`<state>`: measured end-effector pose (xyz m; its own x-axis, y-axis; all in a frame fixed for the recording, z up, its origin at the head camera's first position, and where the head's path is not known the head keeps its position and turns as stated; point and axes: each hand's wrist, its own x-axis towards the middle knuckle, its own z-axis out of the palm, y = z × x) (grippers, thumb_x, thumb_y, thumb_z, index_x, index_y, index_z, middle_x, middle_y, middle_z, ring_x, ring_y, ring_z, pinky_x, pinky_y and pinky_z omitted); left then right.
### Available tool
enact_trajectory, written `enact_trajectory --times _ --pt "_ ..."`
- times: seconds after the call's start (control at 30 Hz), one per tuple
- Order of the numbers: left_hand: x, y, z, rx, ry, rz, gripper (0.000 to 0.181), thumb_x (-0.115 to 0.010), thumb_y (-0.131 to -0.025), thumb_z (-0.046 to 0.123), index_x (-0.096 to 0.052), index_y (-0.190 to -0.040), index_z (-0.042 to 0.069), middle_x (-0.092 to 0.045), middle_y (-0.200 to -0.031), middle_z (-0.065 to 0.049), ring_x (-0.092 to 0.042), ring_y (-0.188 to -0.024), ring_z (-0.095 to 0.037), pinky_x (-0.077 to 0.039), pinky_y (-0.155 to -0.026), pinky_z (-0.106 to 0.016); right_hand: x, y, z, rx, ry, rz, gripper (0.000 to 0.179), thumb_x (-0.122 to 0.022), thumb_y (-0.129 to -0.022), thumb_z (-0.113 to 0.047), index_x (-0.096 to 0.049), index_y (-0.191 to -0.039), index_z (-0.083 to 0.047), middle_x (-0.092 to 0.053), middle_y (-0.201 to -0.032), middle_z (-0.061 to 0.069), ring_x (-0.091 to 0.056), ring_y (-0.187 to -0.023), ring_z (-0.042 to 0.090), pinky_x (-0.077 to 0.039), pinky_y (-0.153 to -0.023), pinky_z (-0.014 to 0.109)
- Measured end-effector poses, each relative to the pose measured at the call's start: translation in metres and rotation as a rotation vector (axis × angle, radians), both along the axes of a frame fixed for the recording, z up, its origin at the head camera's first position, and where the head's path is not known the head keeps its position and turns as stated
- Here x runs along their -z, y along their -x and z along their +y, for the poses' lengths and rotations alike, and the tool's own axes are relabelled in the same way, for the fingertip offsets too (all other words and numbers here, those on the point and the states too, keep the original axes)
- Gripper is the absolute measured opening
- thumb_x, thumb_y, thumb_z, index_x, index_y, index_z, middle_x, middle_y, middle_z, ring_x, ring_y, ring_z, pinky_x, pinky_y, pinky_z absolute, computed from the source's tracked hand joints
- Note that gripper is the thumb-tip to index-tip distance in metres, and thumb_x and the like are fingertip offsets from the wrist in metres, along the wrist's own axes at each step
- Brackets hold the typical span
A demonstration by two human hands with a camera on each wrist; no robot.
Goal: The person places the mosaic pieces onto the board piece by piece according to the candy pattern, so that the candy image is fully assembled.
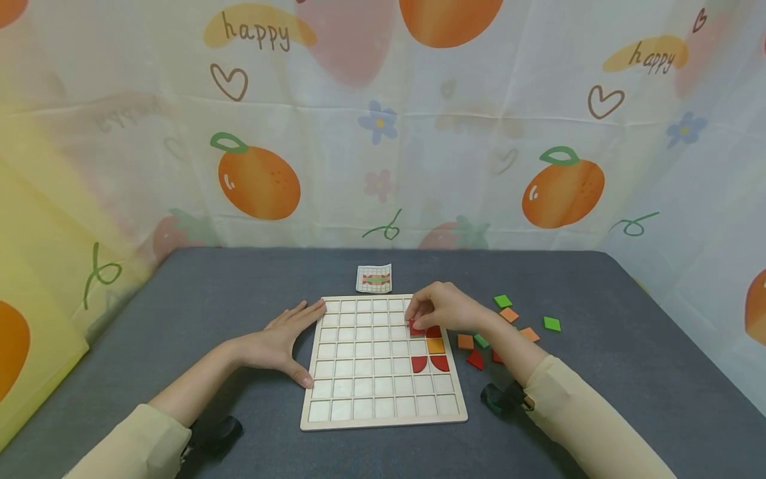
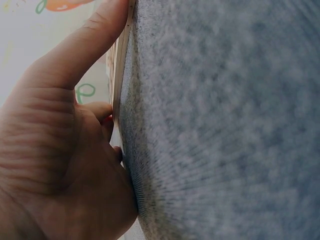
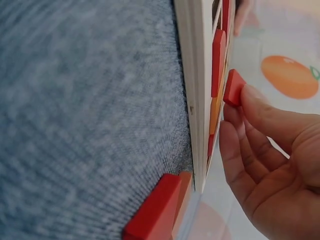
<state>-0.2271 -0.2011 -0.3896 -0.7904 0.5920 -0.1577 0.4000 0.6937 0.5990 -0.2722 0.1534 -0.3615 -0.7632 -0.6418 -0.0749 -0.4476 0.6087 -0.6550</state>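
A wooden grid board [image 1: 383, 423] with white cells lies on the dark table. My left hand [image 1: 276, 344] rests at its left edge, fingers and thumb spread, fingertips on the far-left corner and thumb on the side rim. Over the right part of the board, my right hand [image 1: 445, 307] pinches a red tile [image 3: 233, 88] between thumb and fingers, close above the cells. Beside it, a red piece [image 1: 433, 332] sits in the right column, above a yellow-orange square [image 1: 435, 346]. Nearer me lie two rounded red pieces, a left one [image 1: 419, 364] and a right one [image 1: 439, 363].
A small pattern card [image 1: 375, 279] lies just beyond the board. Loose tiles are scattered to the right, among them a green tile [image 1: 552, 324], an orange tile [image 1: 465, 342] and a red tile [image 1: 475, 360]. My right forearm crosses over some. A printed curtain [image 1: 383, 179] hangs behind the table.
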Motion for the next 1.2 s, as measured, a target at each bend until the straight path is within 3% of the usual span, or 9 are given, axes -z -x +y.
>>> enact_trajectory --times 1.03,1.2 --pt "0.0002 0.0008 0.0005 0.016 -0.02 0.001 0.127 -0.088 -0.066 0.047 -0.011 -0.159 0.006 -0.004 -0.169 -0.014 0.003 -0.154 -0.047 -0.002 -0.115 -0.075 0.0004 -0.0022 -0.0062 -0.01 -0.027 0.036 0.01 -0.077 -0.084 -0.009 -0.076 -0.093 -0.012 -0.073 -0.081 0.001 -0.062 -0.071 0.008 -0.053 -0.065 0.025" --pt "0.0006 0.0009 0.0001 0.017 -0.018 0.002 0.127 -0.088 -0.066 0.048 -0.012 -0.16 0.007 -0.004 -0.169 -0.014 0.003 -0.154 -0.047 -0.002 -0.115 -0.075 -0.0031 -0.0015 -0.0035 0.005 -0.014 0.035 0.009 -0.074 -0.087 -0.012 -0.075 -0.097 -0.011 -0.071 -0.08 0.002 -0.065 -0.071 0.015 -0.054 -0.064 0.026"
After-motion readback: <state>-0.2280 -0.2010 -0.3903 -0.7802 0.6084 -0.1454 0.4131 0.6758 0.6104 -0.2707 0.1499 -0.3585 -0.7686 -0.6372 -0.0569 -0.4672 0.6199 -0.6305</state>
